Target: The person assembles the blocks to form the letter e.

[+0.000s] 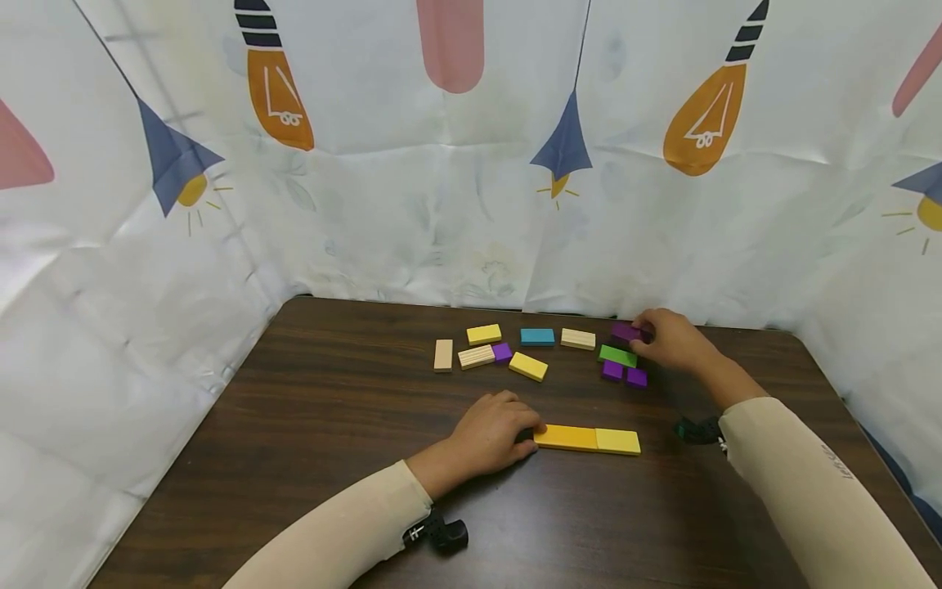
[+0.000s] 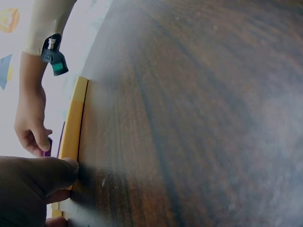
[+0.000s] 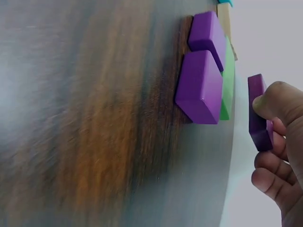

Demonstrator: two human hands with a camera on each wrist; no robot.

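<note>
My right hand pinches a purple block between thumb and fingers at the back right of the table. Just in front of it lie a green block and two smaller purple blocks. Nearer to me, an orange block and a yellow block lie end to end in a straight row. My left hand grips the left end of the orange block, thumb on the near side and a fingertip at the far side. In the left wrist view the thumb presses against the row.
Along the back of the brown table lie a blue block, a wooden block, two yellow blocks, a small purple block and more wooden blocks. A printed white curtain hangs behind.
</note>
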